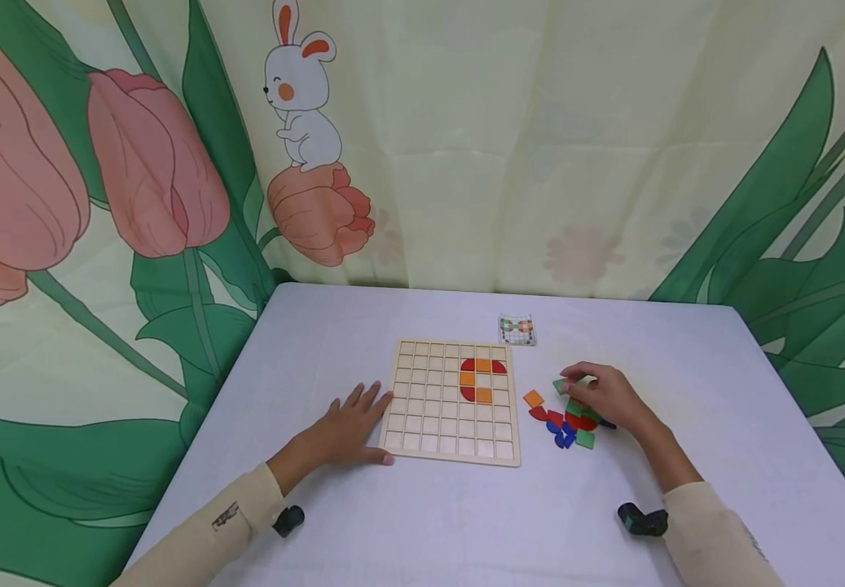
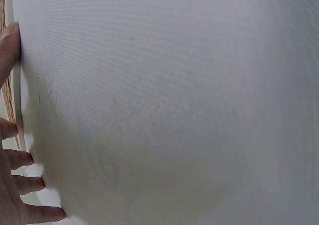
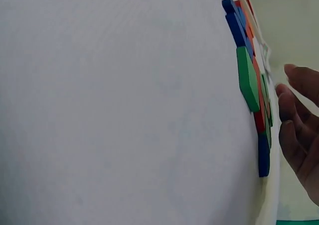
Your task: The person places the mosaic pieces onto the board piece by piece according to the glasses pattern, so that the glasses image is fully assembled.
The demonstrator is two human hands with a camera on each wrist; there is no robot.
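Note:
A square wooden grid board [image 1: 433, 403] lies on the table, with red quarter-round and orange square tiles [image 1: 484, 365] set in cells at its upper right. My left hand [image 1: 349, 428] rests spread at the board's left edge, fingertips on the rim; the left wrist view shows its fingers [image 2: 30, 184] stretched out. To the right of the board is a pile of green, red and blue tiles [image 1: 585, 439]. Over it hovers my right hand [image 1: 605, 395], fingers loosely bent close to a green tile [image 1: 559, 386]. In the right wrist view no tile shows between its fingertips [image 3: 290, 68].
A small pattern card [image 1: 517, 330] lies behind the board's right corner. A loose orange square tile [image 1: 533, 399] sits between board and pile. White cloth covers the table [image 1: 466, 522], and a printed curtain [image 1: 539, 163] hangs behind it. Black wrist devices [image 1: 642, 519] sit under the sleeves.

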